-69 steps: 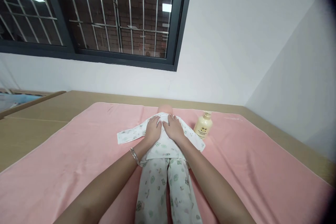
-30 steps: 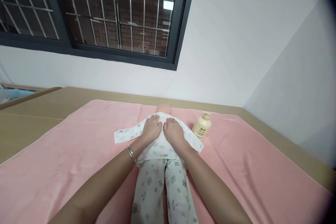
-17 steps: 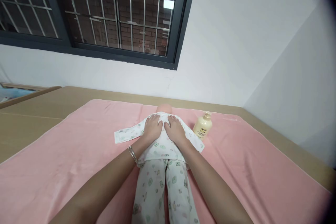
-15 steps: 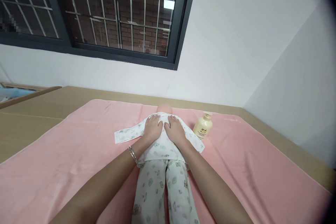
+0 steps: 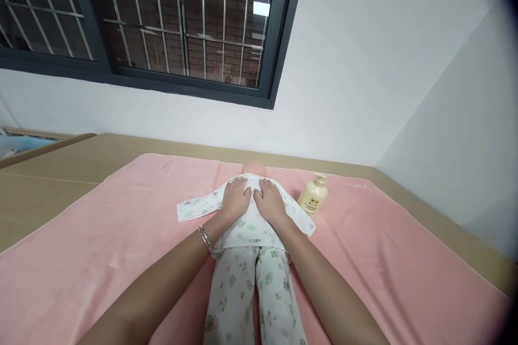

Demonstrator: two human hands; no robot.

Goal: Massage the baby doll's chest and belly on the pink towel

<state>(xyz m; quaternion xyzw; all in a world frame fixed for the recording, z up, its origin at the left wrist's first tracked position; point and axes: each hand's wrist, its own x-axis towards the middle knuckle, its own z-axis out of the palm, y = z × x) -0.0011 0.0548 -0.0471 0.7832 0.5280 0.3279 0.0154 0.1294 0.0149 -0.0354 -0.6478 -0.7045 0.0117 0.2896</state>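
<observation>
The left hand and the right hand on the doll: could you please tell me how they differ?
The left hand has a bracelet at its wrist; the right hand has none. The left lies toward the spread sleeve, the right toward the bottle. Both rest flat on the doll.

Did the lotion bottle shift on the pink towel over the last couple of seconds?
No. The lotion bottle stands at the same spot beside the doll's right sleeve, near the towel's far edge; only the camera drifted.

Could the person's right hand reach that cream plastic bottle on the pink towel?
Probably yes: the right hand lies flat on the doll's printed top, and only bare pink towel separates it from the cream bottle.
</observation>
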